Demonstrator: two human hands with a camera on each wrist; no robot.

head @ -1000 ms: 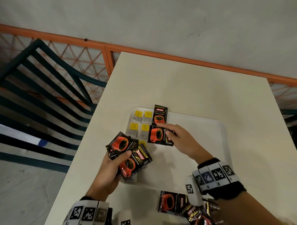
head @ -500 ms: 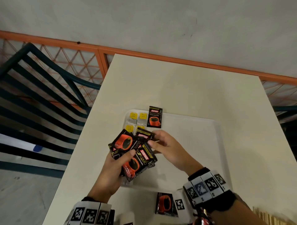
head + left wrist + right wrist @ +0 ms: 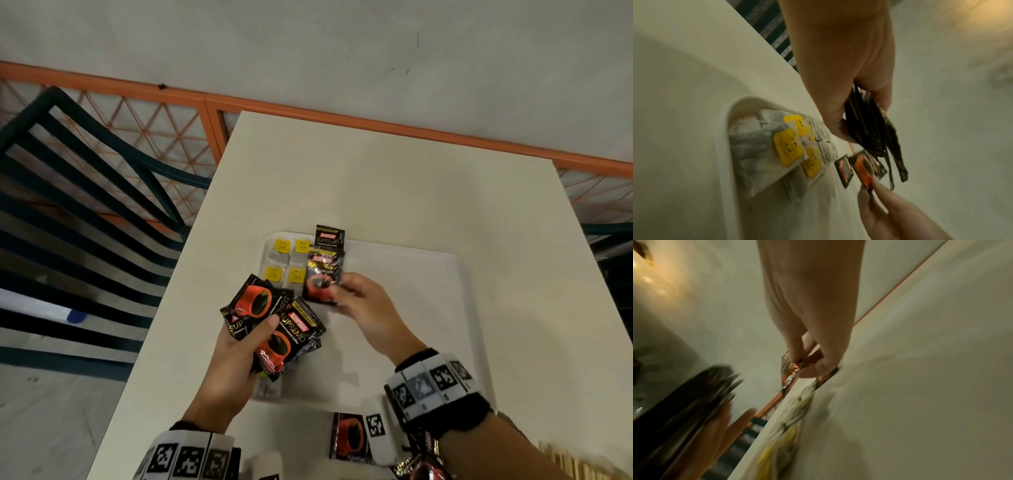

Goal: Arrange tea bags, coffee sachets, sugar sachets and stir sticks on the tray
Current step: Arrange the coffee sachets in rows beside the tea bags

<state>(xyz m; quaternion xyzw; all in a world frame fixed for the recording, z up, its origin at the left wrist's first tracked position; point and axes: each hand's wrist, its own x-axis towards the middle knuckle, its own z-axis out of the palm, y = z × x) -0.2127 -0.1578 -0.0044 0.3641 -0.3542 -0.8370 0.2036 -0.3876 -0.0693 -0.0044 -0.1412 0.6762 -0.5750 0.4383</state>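
Note:
A white tray (image 3: 428,274) lies on the table. Tea bags with yellow tags (image 3: 289,262) (image 3: 791,149) fill its far left corner. One black coffee sachet (image 3: 330,236) lies beside them at the tray's far rim. My right hand (image 3: 356,301) pinches another coffee sachet (image 3: 322,277) (image 3: 791,374) by its near end, just below the lying one. My left hand (image 3: 239,353) grips a fanned stack of coffee sachets (image 3: 274,325) (image 3: 873,134) over the tray's left edge.
More coffee sachets (image 3: 349,435) lie on the table near the front edge, under my right wrist. Pale wooden stir sticks (image 3: 579,462) show at the bottom right. A dark slatted chair (image 3: 85,205) stands left of the table; an orange railing (image 3: 308,113) runs behind.
My right hand drew a sachet from the stack in my left hand and carried it up the tray towards the lying sachet. The left hand kept its stack almost still.

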